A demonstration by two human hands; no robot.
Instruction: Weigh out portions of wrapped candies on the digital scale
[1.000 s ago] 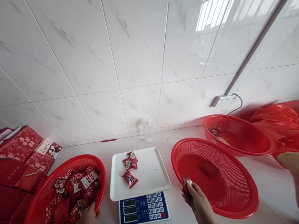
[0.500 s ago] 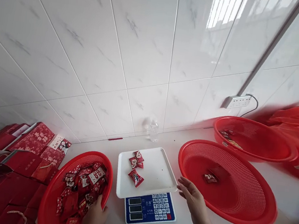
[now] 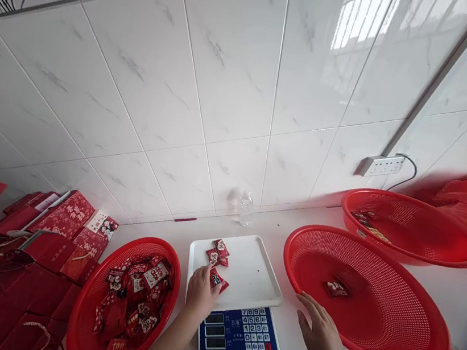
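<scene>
My left hand (image 3: 201, 292) reaches over the scale's white tray (image 3: 247, 268), fingers bent together on the left end of a red candy packet (image 3: 218, 280), partly covering it. Just behind it lie several more small red packets (image 3: 218, 252). Below the tray shows the scale's blue keypad panel (image 3: 241, 332). My right hand (image 3: 321, 327) is open and holds nothing, its fingers stretched out beside the near left rim of a large red basket (image 3: 392, 310). Inside that basket rests a small dark red packet (image 3: 336, 288).
Left of the scale stands a red basket (image 3: 83, 304) full of wrapped sweets. Red gift boxes (image 3: 51, 248) crowd the far left. Another red basket (image 3: 432, 235) with a few packets sits at the back right. A clear bottle (image 3: 246, 208) and a power strip (image 3: 382, 166) are by the wall.
My left hand has moved from the sweets basket up and right to the packet on the tray. My right hand has shifted slightly right and down. The view has turned a little.
</scene>
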